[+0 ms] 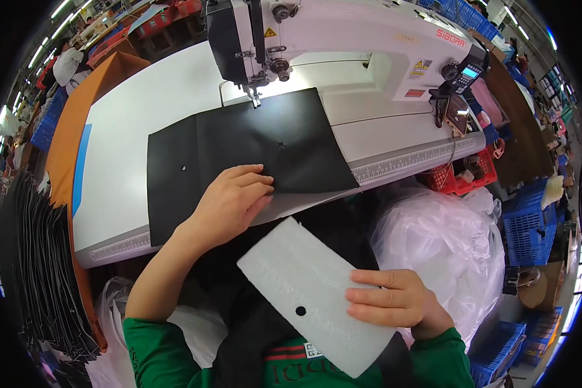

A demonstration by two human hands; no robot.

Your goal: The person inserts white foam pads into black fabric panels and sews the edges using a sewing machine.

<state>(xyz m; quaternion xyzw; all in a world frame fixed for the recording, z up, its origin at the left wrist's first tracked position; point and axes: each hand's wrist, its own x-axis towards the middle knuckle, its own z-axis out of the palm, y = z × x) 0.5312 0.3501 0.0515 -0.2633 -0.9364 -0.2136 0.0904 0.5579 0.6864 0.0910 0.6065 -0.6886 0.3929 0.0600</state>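
My left hand (236,194) rests on a black sheet of leather-like material (239,139), its fingers stretched out over the surface near the front edge. The black sheet lies on the sewing machine bed, its far edge by the presser foot (256,101). A small hole shows on its left part and a small star-shaped mark near its middle. My right hand (391,297) grips a white foam-like sheet (304,278) by its right side, fingers on top and thumb hidden. One round black hole shows in this white piece, which is tilted in front of my body.
The white sewing machine (349,39) spans the back. A phone (457,116) sits at the table's right end, above a red basket (478,171). White plastic bags (440,239) bulge at the right. Black pieces (39,271) hang at left over an orange panel (64,129).
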